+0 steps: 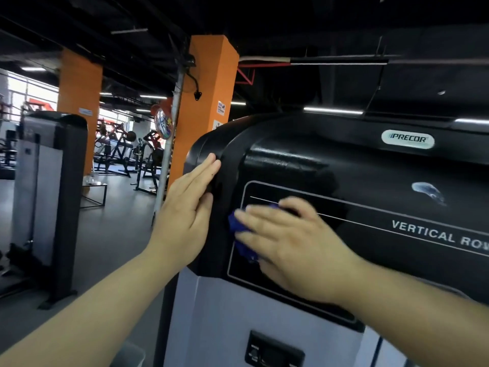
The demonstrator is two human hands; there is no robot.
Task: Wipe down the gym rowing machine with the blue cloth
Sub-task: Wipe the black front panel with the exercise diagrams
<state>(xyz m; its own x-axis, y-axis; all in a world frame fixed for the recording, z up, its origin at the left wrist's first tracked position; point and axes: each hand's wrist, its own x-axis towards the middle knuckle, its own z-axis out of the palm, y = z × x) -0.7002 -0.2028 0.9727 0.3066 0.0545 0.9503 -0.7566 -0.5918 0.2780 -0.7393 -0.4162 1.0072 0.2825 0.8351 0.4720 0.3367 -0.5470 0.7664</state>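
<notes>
The rowing machine's black glossy shroud [344,160] fills the right half of the view, with a PRECOR badge and the words VERTICAL ROW on it. My right hand [296,242] lies flat with straight fingers on the shroud's front panel and presses the blue cloth [239,229] against it. The cloth is bunched and mostly hidden under my fingers; only its left part shows. My left hand [190,205] rests flat with straight fingers on the shroud's rounded left edge, a little to the left of the cloth.
A whitish smear [430,193] marks the shroud at the upper right. Below the shroud is a grey lower panel [211,319]. Another weight-stack tower [50,197] stands at the left. Two orange pillars [203,102] and several gym machines [124,152] stand behind, on grey floor.
</notes>
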